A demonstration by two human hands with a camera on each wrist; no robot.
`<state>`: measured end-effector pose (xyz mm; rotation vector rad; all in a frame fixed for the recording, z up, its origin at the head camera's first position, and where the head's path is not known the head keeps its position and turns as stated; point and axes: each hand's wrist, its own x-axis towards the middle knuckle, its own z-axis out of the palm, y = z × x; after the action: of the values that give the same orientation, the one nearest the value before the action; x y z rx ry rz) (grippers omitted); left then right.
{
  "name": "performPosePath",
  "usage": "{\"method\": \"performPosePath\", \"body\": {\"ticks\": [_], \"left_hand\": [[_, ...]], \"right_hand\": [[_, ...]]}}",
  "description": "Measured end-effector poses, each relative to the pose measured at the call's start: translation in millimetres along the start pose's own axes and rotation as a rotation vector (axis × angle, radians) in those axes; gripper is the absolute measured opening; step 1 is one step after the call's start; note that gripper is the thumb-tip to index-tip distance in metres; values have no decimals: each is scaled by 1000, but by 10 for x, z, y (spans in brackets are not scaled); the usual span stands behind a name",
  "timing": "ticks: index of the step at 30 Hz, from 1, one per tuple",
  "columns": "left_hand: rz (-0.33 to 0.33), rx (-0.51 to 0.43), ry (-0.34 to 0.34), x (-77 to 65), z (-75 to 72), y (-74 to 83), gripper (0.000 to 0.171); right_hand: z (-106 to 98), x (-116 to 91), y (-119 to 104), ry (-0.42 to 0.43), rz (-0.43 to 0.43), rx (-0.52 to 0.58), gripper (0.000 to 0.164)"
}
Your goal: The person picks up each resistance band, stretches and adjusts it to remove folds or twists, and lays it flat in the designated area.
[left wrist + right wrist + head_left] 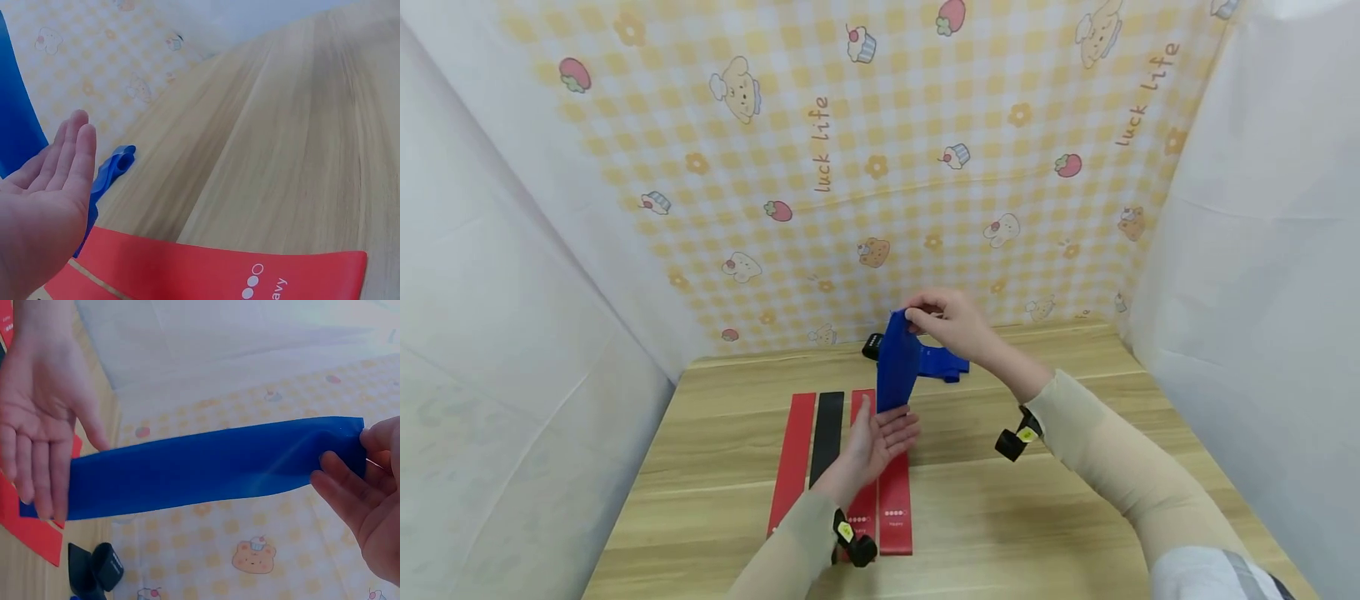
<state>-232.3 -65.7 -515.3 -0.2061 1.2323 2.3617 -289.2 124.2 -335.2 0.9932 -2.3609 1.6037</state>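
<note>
the right grip point(951, 323) pinches the top end of a blue band point(898, 367), thumb against fingers, at the centre of the head view. the band hangs from there down to the left grip point(880, 442), which lies palm up with its fingers straight at the band's lower end. below and left of centre, three red bands and a black band point(826, 437) lie lengthwise on the counter point(1037, 533), the black one between the left red band point(793, 450) and the middle red band point(863, 496); the right red band point(895, 508) is just beside the middle one. behind the held band, folded blue bands point(943, 363) and a black loop point(872, 346) rest near the checked curtain point(880, 167).

in the left wrist view, the left grip fills the lower left with straight fingers, and the held band stands at the upper left edge. a red band with white dots runs along the bottom.

in the right wrist view, the held band stretches across the middle, pinched at the right edge; at left, the other grip's straight fingers cross it near its far end. black loops sit at lower left.
</note>
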Motion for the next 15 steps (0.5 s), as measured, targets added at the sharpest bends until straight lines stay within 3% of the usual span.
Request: {"method": "performPosePath", "body": {"ticks": [7,15], "left_hand": [[83,-51,71,32,-80,108,82],[138,-80,205,75,-229,345,53]], "right_hand": [[121,-282,-7,-3,-16,66,14],[306,-707,86,-48,-81,21,11]]}}
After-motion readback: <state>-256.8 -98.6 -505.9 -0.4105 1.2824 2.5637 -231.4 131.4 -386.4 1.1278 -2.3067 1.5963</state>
